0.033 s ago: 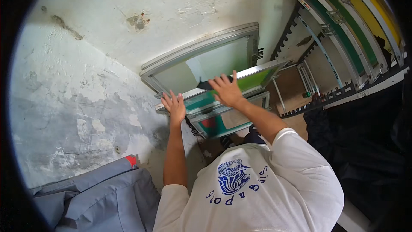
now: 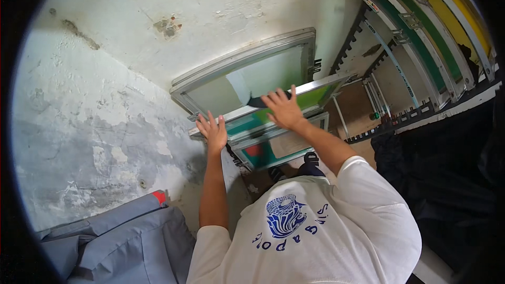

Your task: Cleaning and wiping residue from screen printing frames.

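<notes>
A silkscreen frame (image 2: 322,81) with a pale metal rail and green mesh stands tilted in front of me. My left hand (image 2: 214,132) rests on the left end of its top rail, fingers spread and stretched out. Further right, my right hand (image 2: 285,109) presses a black cloth (image 2: 256,102) on the same rail, its fingers bent over it. Part of the cloth is hidden under that hand. Behind leans another silkscreen frame (image 2: 181,81) with pale mesh against the wall. Closer to my body stands a lower frame (image 2: 292,153) with green and red patches.
At the right, a slotted black rack (image 2: 428,106) holds several green and yellow screens (image 2: 415,47). Black fabric (image 2: 436,163) hangs below it. Grey fabric (image 2: 142,242) lies at the lower left beside the peeling wall (image 2: 105,126).
My right hand and the black cloth have shifted slightly to the right along the rail. My left hand stays at the rail's left end.
</notes>
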`<state>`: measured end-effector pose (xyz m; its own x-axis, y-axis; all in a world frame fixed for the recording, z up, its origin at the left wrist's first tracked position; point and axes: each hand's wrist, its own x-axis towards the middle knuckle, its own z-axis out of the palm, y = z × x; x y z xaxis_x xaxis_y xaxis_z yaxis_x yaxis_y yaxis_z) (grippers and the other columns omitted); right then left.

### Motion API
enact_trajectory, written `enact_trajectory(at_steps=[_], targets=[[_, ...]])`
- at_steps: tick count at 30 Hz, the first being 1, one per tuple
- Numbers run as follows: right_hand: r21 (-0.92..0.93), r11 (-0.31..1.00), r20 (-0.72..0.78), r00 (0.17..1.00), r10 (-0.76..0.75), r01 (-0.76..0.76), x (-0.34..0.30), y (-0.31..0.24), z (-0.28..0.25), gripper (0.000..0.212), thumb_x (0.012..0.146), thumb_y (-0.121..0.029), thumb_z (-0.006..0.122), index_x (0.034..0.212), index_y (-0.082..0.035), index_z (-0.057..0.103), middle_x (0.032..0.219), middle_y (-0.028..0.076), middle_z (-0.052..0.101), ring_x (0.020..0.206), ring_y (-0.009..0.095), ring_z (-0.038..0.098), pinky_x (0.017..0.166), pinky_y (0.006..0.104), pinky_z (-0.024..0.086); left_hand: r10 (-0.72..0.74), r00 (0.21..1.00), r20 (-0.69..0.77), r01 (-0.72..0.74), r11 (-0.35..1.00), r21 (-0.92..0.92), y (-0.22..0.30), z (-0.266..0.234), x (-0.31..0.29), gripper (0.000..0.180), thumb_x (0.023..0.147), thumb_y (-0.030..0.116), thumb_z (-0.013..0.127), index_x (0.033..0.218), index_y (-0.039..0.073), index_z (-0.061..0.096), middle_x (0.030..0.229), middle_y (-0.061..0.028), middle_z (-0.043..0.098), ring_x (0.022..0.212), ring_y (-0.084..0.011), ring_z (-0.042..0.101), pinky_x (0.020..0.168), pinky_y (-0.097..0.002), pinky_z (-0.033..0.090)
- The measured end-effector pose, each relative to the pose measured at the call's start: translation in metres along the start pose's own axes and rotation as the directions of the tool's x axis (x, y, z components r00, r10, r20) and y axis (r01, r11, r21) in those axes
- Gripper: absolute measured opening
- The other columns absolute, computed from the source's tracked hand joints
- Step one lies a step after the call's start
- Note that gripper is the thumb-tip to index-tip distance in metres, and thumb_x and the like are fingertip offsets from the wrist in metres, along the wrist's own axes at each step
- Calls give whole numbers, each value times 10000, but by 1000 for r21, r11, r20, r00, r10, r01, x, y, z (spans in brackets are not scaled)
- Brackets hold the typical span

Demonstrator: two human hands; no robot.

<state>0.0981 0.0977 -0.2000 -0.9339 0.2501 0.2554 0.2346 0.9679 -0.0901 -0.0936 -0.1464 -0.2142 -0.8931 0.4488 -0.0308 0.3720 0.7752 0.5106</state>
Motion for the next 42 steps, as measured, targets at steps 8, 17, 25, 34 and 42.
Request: enact_trajectory(at_steps=[8,17,25,34,42], targets=[[-102,979,39,983,181,-176,-58,134,-39,764,887,-448,734,1529,-173,425,1506,104,437,1486,342,339,1131,821,154,32,996,-84,-25,996,85,-20,-14,-7,749,1042,561,539,1586,69,389,1705,-310,102,1559,-553,-12,1263,-620,81],[106,975,64,980,189,-195,-30,7,-14,952,825,-653,687,1497,-29,433,1553,262,400,1554,466,198,1129,858,115,-9,1000,14,7,989,150,-77,-19,2,811,1042,603,512,1613,52,340,1701,-349,58,1558,-566,-61,1269,-608,27],[-60,997,-28,998,50,-51,-28,86,-27,702,993,-498,606,1563,-137,411,1562,137,424,1539,372,289,1127,863,123,-291,952,91,260,931,256,-84,-70,36,928,1002,717,465,1697,171,181,1778,-114,-73,1621,-391,-114,1215,-736,140],[4,981,-14,981,195,-195,-38,134,6,902,877,-618,697,1512,-38,429,1527,222,420,1519,442,276,1149,830,124,-327,941,87,302,927,223,-91,-36,54,972,991,717,487,1696,132,161,1761,-202,-69,1610,-451,-91,1236,-711,92],[44,988,9,989,150,-150,-28,81,51,1022,829,-736,661,1548,-48,430,1591,287,361,1555,501,173,1099,882,84,-173,984,33,168,978,125,-111,12,53,1001,1021,653,473,1644,-65,161,1690,-391,-52,1551,-581,-142,1277,-585,-41]])
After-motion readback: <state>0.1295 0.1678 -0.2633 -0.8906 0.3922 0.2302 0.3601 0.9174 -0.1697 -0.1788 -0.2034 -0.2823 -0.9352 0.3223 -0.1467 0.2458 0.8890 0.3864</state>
